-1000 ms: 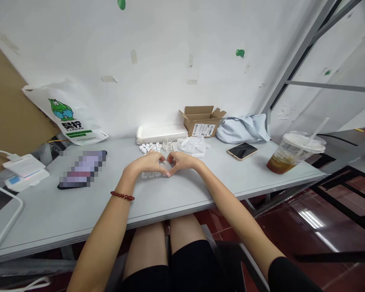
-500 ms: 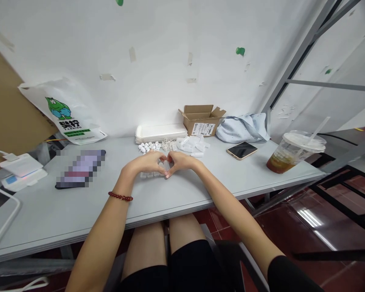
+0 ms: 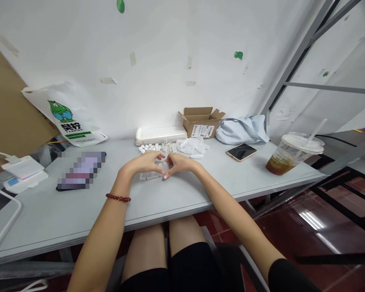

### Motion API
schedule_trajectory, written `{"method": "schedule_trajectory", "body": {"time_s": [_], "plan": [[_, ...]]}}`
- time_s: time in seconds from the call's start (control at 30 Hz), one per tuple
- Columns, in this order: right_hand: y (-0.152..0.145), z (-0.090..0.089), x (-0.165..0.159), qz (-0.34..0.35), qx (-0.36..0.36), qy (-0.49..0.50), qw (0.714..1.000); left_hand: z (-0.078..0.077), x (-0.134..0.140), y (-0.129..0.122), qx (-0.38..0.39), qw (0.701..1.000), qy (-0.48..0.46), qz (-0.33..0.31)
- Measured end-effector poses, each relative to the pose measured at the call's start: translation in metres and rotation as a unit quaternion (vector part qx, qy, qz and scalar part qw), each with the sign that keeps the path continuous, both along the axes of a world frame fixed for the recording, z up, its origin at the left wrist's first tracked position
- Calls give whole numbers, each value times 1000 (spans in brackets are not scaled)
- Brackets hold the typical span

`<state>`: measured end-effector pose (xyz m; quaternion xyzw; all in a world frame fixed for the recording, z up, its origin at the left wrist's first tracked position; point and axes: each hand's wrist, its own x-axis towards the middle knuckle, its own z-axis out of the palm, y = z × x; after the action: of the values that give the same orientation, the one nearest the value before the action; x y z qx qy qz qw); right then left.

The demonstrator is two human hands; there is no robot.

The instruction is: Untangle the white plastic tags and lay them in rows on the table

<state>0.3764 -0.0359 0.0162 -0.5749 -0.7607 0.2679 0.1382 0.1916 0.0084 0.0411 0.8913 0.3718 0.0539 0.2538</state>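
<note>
Head view, bare left hand [image 3: 147,162] and right hand [image 3: 181,163] curved, thumbs and fingers apart, small clear plastic pieces [image 3: 153,175] beneath and between them on flat grey tabletop [image 3: 176,196], whether touched I cannot tell, rounded white pieces [image 3: 143,149] behind.

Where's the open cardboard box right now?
In the head view, the box stands at the back of the table, just right of centre, between the white stack and light-blue cloth bag.

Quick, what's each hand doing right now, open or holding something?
Left hand: open and curved, nothing visibly gripped; touching the clear plastic pieces can't be told.
Right hand: open and curved, nothing visibly gripped.
</note>
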Motion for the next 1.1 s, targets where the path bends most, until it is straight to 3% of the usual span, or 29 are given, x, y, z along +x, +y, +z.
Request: {"method": "schedule_trajectory", "body": {"time_s": [0.2, 0.47, 0.83, 1.1], "plan": [[-2, 1, -2, -2, -22, 2, 1000, -15, -22, 0, 27, 991, -121, 57], [-8, 2, -10, 10, -11, 4, 1000, -46, -56, -18, 137, 983, -79, 94], [-12, 2, -18, 6, 30, -32, 999, -51, -45, -10, 147, 980, -94, 91], [-3, -9, -19, -8, 67, -27, 997, -52, -44, -6, 153, 976, -115, 101]]}}
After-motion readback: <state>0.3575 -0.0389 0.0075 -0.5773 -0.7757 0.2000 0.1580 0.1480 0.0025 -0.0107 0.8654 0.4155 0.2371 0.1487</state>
